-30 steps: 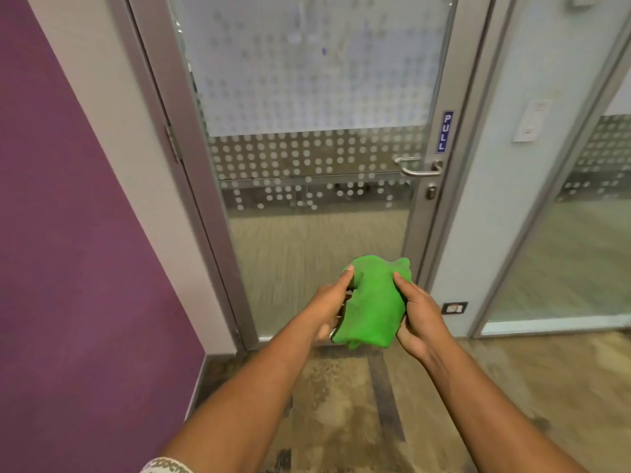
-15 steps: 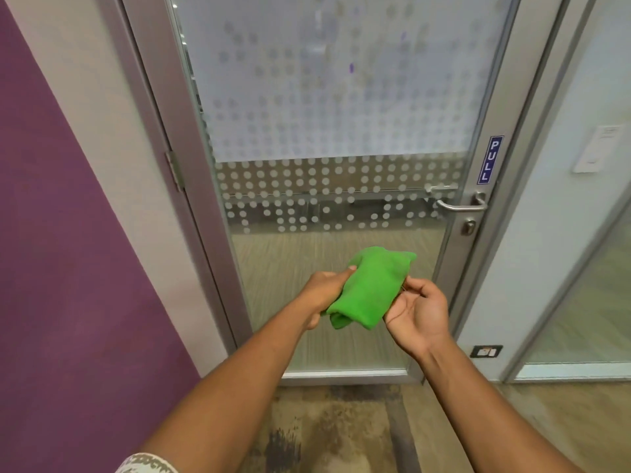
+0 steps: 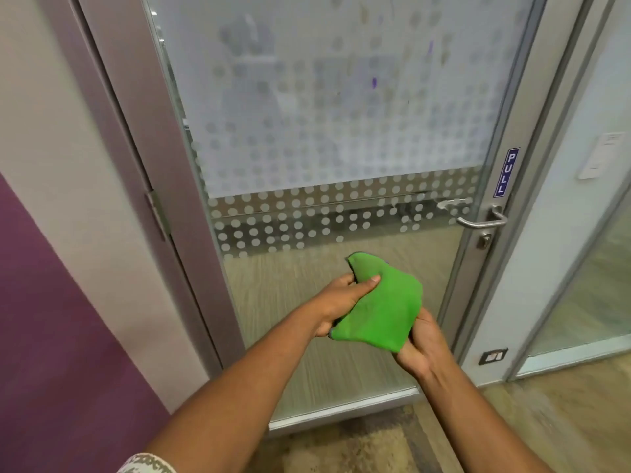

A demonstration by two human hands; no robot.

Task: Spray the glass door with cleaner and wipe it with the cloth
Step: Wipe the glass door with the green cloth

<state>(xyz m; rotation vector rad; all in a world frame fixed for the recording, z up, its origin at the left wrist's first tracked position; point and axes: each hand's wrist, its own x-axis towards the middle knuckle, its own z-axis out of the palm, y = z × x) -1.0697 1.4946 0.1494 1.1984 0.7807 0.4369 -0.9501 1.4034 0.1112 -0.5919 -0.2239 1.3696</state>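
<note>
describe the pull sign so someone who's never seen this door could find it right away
Start at the tall frosted glass door with its grey metal frame. Go to its right-hand upright and find the curved silver lever handle. Directly above it is the narrow blue sticker with white letters stacked vertically, the only coloured, lettered thing on the frame.

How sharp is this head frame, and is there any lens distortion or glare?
Head view: wide-angle bowing curves the door frame; the floor at the lower right is streaked with motion blur; the green cloth and both hands stay fairly sharp; lighting is even, no harsh glare on the glass.
</note>
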